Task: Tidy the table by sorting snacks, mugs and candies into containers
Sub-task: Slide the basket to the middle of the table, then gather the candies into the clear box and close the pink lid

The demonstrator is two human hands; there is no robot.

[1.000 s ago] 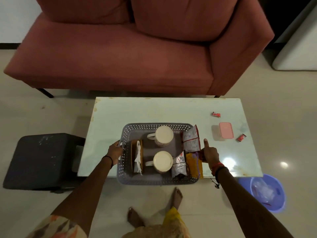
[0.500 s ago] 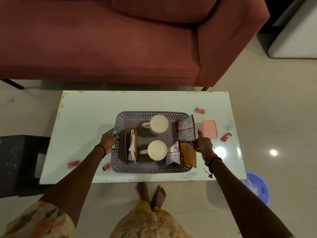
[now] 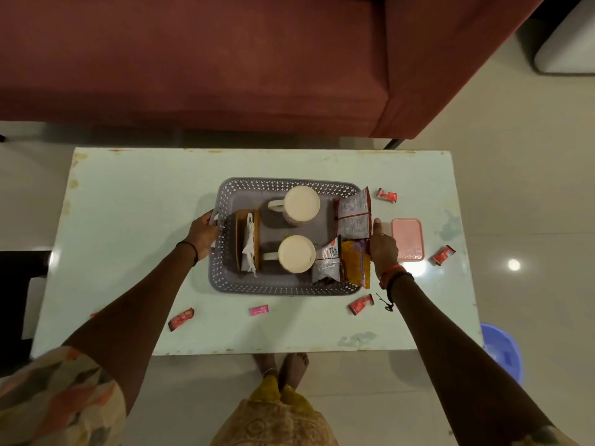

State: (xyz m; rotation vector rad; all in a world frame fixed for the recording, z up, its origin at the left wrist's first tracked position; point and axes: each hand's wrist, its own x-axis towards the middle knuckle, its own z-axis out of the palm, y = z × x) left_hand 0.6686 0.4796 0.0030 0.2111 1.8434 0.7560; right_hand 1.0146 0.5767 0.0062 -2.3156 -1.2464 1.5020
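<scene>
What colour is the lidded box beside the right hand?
Pale pink: the box lies on the table, seen from the head camera.

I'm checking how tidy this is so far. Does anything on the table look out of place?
Yes. Wrapped candies lie loose on the table around the gray basket: one behind it, one right of the closed pink box, and three in front.

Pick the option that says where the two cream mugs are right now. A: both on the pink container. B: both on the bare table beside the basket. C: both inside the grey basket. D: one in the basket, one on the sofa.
C: both cream mugs sit inside the grey basket, which the left hand and right hand grip at its ends.
</scene>
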